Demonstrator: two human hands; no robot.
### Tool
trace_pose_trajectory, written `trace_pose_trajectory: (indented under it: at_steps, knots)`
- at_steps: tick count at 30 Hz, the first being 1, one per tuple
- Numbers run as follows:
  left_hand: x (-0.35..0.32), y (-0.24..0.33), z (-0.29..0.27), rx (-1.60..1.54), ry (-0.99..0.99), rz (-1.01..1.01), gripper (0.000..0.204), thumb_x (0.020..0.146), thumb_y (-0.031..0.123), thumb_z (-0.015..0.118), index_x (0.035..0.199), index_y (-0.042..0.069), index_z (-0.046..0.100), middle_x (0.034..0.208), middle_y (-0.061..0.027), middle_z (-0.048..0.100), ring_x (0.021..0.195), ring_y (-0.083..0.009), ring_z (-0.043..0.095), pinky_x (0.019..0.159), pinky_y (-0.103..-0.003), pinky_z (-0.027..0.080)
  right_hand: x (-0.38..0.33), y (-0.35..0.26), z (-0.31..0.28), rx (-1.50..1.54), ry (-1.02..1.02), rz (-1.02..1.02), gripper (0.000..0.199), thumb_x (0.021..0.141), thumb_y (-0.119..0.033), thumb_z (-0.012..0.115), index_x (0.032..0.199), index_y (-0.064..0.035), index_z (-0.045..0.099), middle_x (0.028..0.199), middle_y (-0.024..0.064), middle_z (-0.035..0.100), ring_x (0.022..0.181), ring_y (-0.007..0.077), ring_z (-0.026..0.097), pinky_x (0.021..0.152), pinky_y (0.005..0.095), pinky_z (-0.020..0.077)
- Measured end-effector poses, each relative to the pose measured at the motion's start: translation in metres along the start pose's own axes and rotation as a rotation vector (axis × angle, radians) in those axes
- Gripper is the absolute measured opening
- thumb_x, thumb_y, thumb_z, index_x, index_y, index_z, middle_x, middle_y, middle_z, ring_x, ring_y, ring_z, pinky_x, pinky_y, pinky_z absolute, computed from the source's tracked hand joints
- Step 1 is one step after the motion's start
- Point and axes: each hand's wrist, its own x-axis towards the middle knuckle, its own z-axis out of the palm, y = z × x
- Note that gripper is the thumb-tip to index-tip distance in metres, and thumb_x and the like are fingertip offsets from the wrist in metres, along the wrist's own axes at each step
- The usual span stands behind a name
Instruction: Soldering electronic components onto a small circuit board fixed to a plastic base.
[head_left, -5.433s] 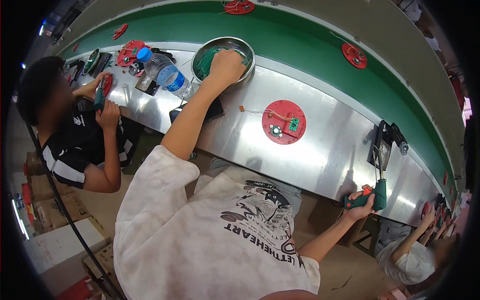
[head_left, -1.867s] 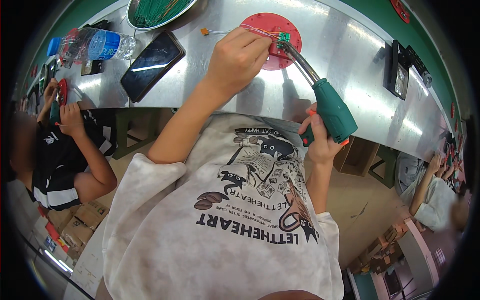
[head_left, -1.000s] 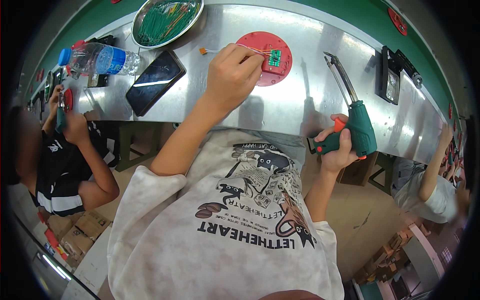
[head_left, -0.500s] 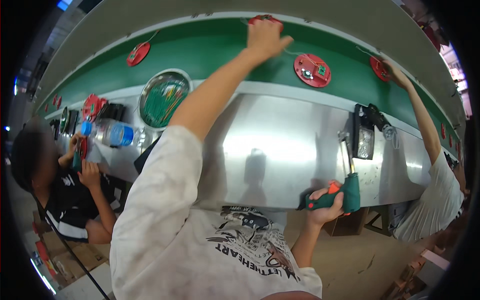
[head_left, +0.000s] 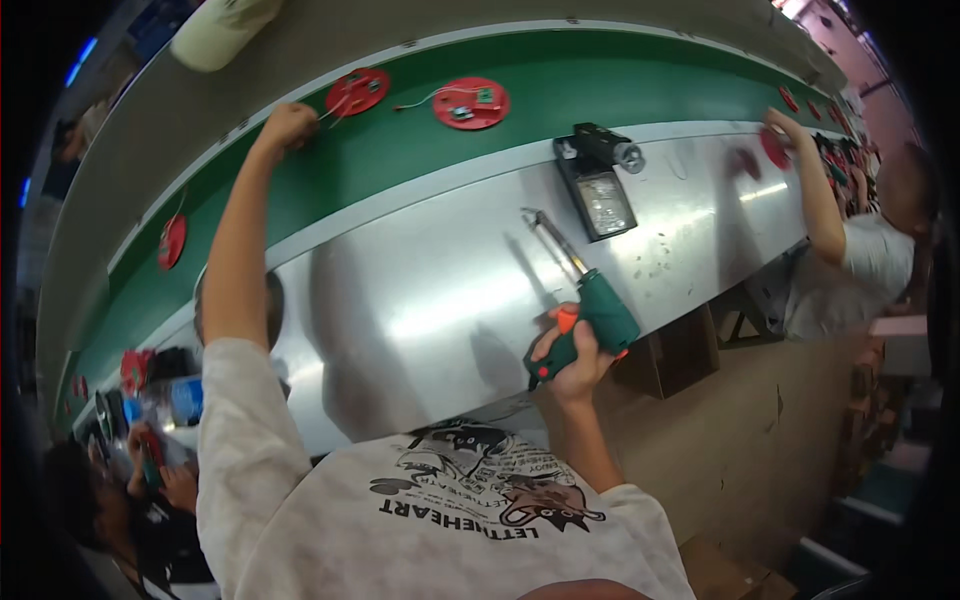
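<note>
The right hand (head_left: 578,372) grips the soldering gun (head_left: 606,308) pistol-style, presumably to aim it outward; whether the left hand (head_left: 289,126), beside a wired red disc (head_left: 360,92), holds anything, I cannot tell.

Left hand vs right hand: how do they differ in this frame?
Place: the left hand is out over the green belt; the right hand is by the near edge of the steel bench.
Hold: the right hand grips a green soldering gun; the left hand is at the wires of a red disc, and whether it pinches them is unclear.
Shared: both are bare.
</note>
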Motion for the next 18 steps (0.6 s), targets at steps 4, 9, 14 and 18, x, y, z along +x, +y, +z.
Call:
trace_pose_trajectory:
  at_steps: [4,9,14,18]
  knots:
    - [0.022,0.007,-0.010,0.256,0.275,0.259,0.040,0.078,0.035,0.066,0.093,-0.002,0.074,0.097,-0.0238,0.072,0.094,-0.0366,0.071,0.082,-0.045,0.054,0.001,0.001,-0.006,0.007,-0.068,-0.017,0.032,0.099,-0.025,0.048,0.110,0.0048,0.055,0.077,0.0133,0.062,0.045,0.0177,0.054,0.042,0.0323,0.0472]
    - [0.041,0.057,0.039,0.360,0.332,0.081,0.054,0.076,0.047,0.075,0.108,0.003,0.074,0.115,-0.0226,0.070,0.111,-0.0393,0.066,0.096,-0.045,0.052,-0.003,-0.002,0.001,-0.096,0.017,-0.117,0.036,0.099,-0.026,0.046,0.109,0.0074,0.053,0.088,0.0171,0.061,0.045,0.0176,0.054,0.040,0.0318,0.0482]
    - [0.069,0.064,0.093,0.383,0.246,-0.071,0.048,0.081,0.044,0.074,0.118,0.012,0.072,0.127,-0.0155,0.067,0.122,-0.0369,0.060,0.103,-0.046,0.048,-0.007,-0.003,0.002,-0.140,0.047,-0.133,0.036,0.099,-0.026,0.046,0.108,0.0085,0.052,0.088,0.0181,0.060,0.045,0.0175,0.054,0.041,0.0319,0.0492]
    - [0.080,0.031,0.078,-0.075,0.351,0.172,0.030,0.087,0.040,0.073,0.094,0.011,0.077,0.101,-0.0107,0.074,0.097,-0.0281,0.066,0.089,-0.040,0.049,-0.005,-0.003,0.005,-0.129,-0.013,-0.129,0.035,0.099,-0.025,0.045,0.108,0.0086,0.052,0.089,0.0184,0.060,0.046,0.0167,0.055,0.041,0.0319,0.0501]
